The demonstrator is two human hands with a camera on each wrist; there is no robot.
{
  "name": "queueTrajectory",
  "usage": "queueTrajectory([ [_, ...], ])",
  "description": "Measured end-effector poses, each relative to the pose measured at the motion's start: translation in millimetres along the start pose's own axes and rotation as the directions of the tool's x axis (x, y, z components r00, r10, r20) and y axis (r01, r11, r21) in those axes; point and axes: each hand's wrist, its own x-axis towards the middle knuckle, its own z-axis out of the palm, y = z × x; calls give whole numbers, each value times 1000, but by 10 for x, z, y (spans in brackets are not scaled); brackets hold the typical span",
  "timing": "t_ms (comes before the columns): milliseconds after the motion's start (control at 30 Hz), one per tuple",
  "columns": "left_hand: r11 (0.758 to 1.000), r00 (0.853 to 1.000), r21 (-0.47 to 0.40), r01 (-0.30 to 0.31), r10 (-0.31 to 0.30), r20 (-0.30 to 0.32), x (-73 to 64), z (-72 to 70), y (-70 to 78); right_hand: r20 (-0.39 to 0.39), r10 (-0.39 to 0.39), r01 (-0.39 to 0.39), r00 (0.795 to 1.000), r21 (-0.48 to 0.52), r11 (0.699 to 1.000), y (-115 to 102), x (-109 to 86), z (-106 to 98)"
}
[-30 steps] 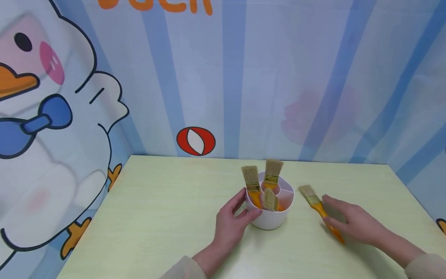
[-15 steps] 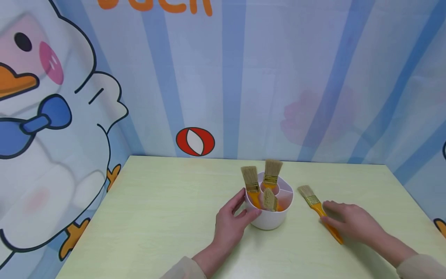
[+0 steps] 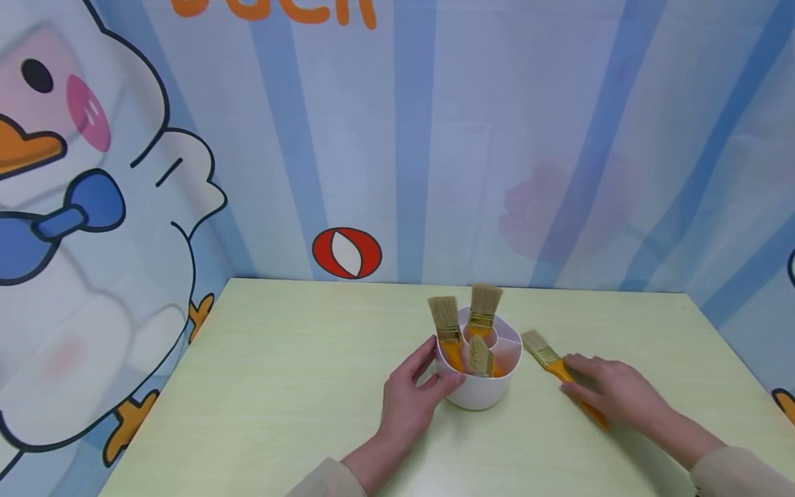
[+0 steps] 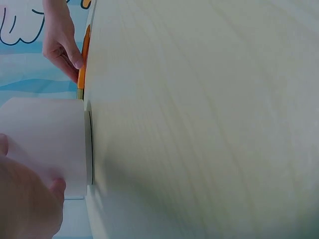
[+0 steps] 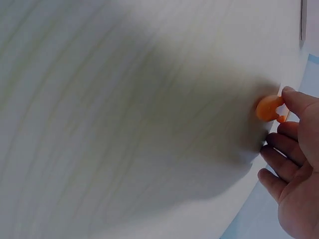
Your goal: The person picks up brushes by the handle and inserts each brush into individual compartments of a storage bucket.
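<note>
A white round holder [image 3: 478,392] with inner dividers stands upright on the table, gripped at its left side by my left hand [image 3: 406,404], thumb in front and fingers behind. Out of it stick a left paintbrush [image 3: 445,321], a back paintbrush [image 3: 485,304] and a front paintbrush [image 3: 480,355]. Right of the holder, another paintbrush [image 3: 542,351] with an orange handle lies slanted, bristles towards the holder. My right hand [image 3: 621,392] pinches its handle between thumb and fingers. In the right wrist view, the handle's end [image 5: 267,108] shows by the thumb, the other fingers loosely bent.
The pale wooden table [image 3: 279,386] stretches out on both sides of the holder. Behind it hangs a blue striped backdrop [image 3: 459,138] with a printed duck [image 3: 124,276] at the left.
My right hand has shifted a little left, and the loose paintbrush has moved with it towards the holder. The left hand and the holder have stayed in place.
</note>
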Motion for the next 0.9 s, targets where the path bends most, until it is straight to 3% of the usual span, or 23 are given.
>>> queueTrajectory([
  [333, 1000, 1000, -10, -9, 9, -1, -24, -6, 17, -74, -60, 66, 995, 86, 994, -21, 65, 60],
  [633, 1000, 1000, -6, 5, -5, 5, 7, -7, -7, -77, -72, 75, 994, 33, 997, -61, 128, 80],
  [900, 1000, 1000, 6, -6, 6, 8, 5, -5, 4, -134, -126, 125, 983, -14, 992, -37, 154, 85],
])
